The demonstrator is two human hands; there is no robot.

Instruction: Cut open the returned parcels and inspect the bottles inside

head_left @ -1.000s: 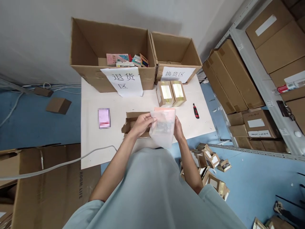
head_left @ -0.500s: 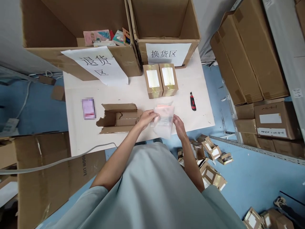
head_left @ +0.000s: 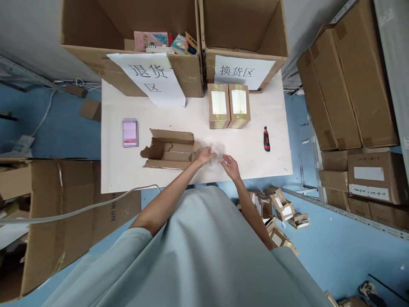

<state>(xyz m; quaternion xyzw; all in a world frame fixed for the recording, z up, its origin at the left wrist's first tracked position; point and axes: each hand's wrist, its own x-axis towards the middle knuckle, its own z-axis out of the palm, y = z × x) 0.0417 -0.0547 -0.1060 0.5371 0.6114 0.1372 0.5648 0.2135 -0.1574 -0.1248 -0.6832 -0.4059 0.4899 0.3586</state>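
Observation:
A translucent plastic pouch point(head_left: 218, 149) is between my hands, low over the front middle of the table; what is inside it is hard to make out now. My left hand point(head_left: 205, 156) pinches its left side, thumb and fingers closed. On the right edge, my right hand point(head_left: 231, 167) has its fingers curled in against the plastic. Just left of my left hand lies a torn-open cardboard box point(head_left: 177, 164), its inside facing up. Two taped small cartons point(head_left: 219, 119) with white labels stand side by side behind the pouch.
A black and red box cutter point(head_left: 266, 140) lies at the right. A purple, blurred-out item point(head_left: 130, 133) is at the left. Two large open cartons point(head_left: 191, 72) with paper signs line the back, one holding several books. A grey cable point(head_left: 96, 207) crosses the front left.
The pouch has gone from upright, with a pinkish content showing, to lying lower and flatter. Both hands moved with it. The whole view has shifted slightly.

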